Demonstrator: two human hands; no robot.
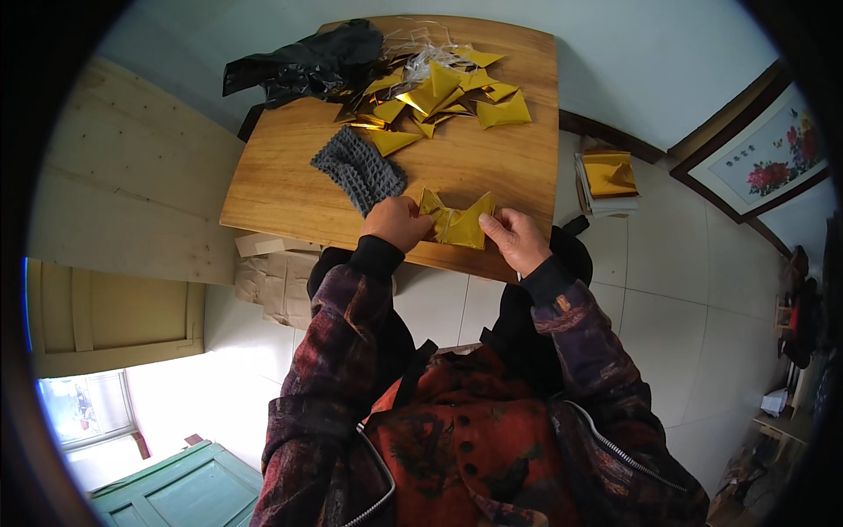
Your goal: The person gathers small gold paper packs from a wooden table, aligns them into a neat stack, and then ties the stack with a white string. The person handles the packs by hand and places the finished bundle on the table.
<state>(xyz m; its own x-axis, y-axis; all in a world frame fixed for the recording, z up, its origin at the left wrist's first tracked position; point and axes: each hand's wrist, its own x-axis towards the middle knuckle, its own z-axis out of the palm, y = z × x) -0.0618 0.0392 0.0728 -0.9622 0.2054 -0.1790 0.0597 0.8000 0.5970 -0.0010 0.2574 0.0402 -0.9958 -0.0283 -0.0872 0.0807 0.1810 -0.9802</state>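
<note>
Between my two hands, at the table's near edge, is a folded gold paper piece (458,227) with a pinched middle and flared ends. A thin pale strand seems to cross its middle. My left hand (397,221) is closed on its left end, fingers curled and partly hidden. On its right end my right hand (516,239) grips with the thumb on top. Just beyond my left hand lies a dark grey knitted cloth (358,170). A pile of folded gold paper pieces (435,92) covers the far part of the wooden table (290,167).
A black plastic bag (325,61) and tangled clear plastic strips (426,57) lie at the far side. On the floor to the right stands a stack of gold sheets (608,173). Brown paper (277,285) lies below the table's left. A framed flower picture (773,154) leans right.
</note>
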